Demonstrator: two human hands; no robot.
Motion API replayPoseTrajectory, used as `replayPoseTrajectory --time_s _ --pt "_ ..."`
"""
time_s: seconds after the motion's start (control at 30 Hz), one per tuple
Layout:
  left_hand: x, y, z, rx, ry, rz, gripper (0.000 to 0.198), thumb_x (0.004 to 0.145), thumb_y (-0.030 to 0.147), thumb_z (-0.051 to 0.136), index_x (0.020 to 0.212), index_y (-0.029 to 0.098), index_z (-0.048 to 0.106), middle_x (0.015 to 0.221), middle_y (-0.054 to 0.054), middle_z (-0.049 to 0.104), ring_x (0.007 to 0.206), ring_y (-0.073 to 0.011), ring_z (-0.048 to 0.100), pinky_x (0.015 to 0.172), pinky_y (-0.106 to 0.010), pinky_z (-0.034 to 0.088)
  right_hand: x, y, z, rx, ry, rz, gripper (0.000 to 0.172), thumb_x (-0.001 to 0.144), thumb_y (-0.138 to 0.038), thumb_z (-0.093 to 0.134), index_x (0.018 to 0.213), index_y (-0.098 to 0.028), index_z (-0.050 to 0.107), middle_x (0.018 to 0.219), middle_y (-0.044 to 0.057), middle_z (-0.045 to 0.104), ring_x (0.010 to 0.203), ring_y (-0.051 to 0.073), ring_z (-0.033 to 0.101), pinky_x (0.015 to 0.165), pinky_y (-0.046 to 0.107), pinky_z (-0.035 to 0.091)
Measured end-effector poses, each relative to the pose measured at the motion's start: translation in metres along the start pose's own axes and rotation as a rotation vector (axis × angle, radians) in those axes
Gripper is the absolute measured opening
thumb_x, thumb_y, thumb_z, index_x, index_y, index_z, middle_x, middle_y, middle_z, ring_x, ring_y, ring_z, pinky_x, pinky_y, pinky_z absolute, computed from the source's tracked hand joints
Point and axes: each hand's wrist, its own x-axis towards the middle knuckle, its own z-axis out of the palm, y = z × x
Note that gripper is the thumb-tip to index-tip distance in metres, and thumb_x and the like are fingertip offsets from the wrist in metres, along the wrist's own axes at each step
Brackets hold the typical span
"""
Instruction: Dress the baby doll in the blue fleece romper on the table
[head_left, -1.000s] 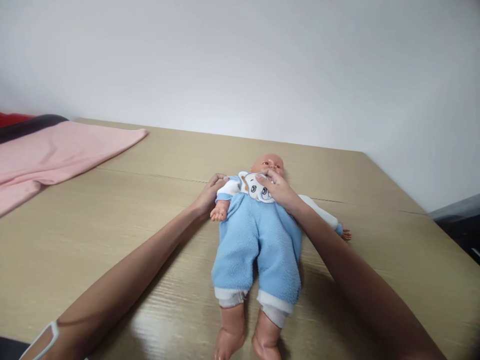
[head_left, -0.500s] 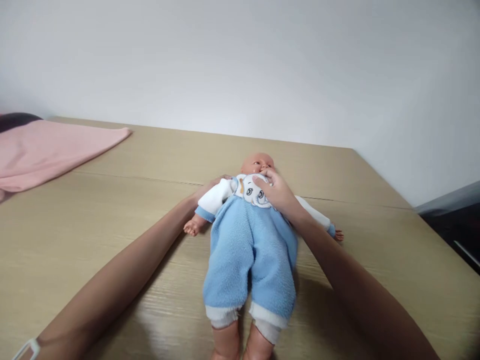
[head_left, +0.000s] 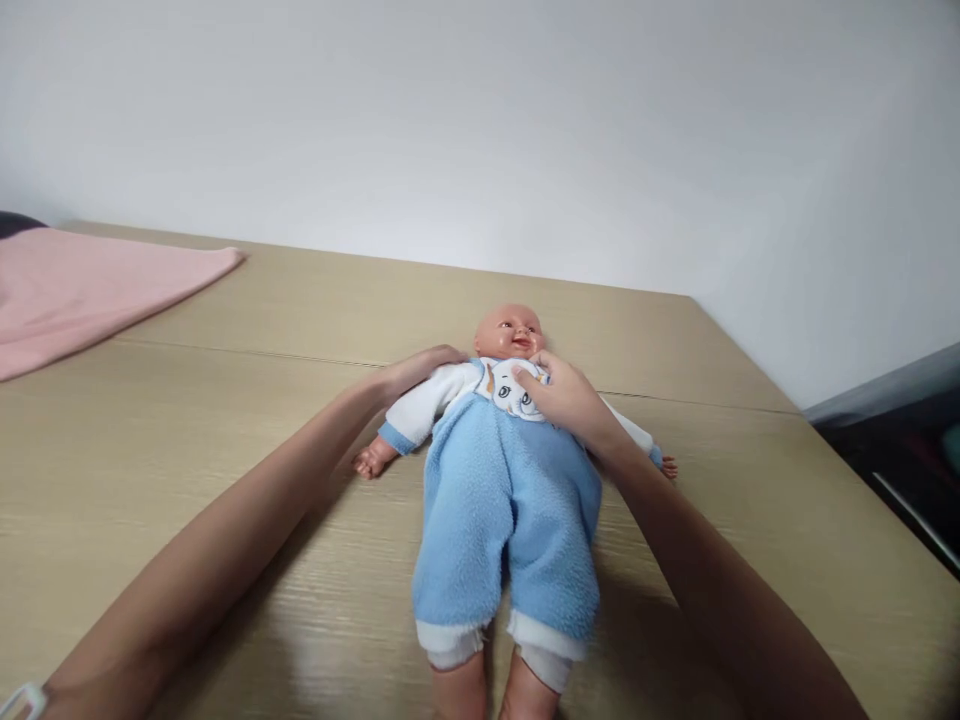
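Note:
A baby doll (head_left: pixel 512 325) lies on its back on the table, head away from me and arms spread. It wears a fleece romper (head_left: pixel 465 520) with blue legs, white sleeves and an animal face on the chest. My right hand (head_left: pixel 566 395) is closed on the romper's upper chest by the neck, thumb over the animal face. At the doll's other shoulder, my left hand (head_left: pixel 424 368) rests against the top of the white sleeve; its fingertips are mostly hidden, so its grip cannot be made out. The doll's feet are cut off by the lower picture edge.
A pink cloth (head_left: pixel 112 285) lies on the table (head_left: pixel 300 300) at the far left, with something dark behind it. A white wall (head_left: pixel 480 130) stands behind the table. Beyond the right edge is a dark object (head_left: pixel 900 440).
My left hand has come up over the sleeve at the shoulder. My right hand has moved slightly down from the doll's chin, so its mouth shows. The doll's left-side arm in view has shifted outward.

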Motion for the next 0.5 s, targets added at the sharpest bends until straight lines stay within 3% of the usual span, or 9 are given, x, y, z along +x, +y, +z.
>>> replayPoseTrajectory --time_s 0.1,0.2,0.37,0.5 --pt "-0.012 0.009 -0.022 0.074 -0.145 -0.093 0.063 0.097 0.075 0.068 0.131 0.022 0.069 0.123 -0.010 0.079 0.115 -0.0328 0.074 0.096 -0.043 0.063 -0.002 -0.001 -0.005 0.026 -0.005 0.007 0.020 0.106 -0.039 0.061 0.109 -0.021 0.070 0.125 0.016 0.082 0.112 0.033 0.075 0.093 0.039 0.053" --pt "-0.021 0.010 -0.038 0.253 -0.254 -0.128 0.079 0.088 0.076 0.075 0.147 0.026 0.059 0.121 -0.006 0.079 0.109 -0.0312 0.073 0.092 -0.038 0.059 -0.002 0.001 -0.015 -0.029 -0.016 -0.026 0.022 0.106 -0.039 0.062 0.113 -0.022 0.072 0.129 0.015 0.082 0.115 0.034 0.075 0.096 0.040 0.053" --pt "-0.017 0.002 -0.044 0.291 -0.395 -0.015 0.068 0.094 0.068 0.068 0.149 0.027 0.063 0.143 -0.006 0.075 0.130 -0.0310 0.068 0.106 -0.034 0.055 0.003 0.012 -0.037 -0.180 -0.113 -0.059 0.026 0.103 -0.042 0.063 0.088 -0.024 0.074 0.099 0.009 0.084 0.092 0.031 0.074 0.081 0.038 0.050" --pt "-0.012 -0.001 -0.044 0.341 -0.412 0.024 0.069 0.098 0.067 0.065 0.155 0.029 0.061 0.157 -0.005 0.069 0.140 -0.0312 0.064 0.118 -0.036 0.050 -0.003 0.030 -0.037 -0.093 -0.103 -0.153 0.031 0.104 -0.050 0.062 0.093 -0.025 0.075 0.100 0.008 0.084 0.096 0.030 0.074 0.084 0.038 0.053"
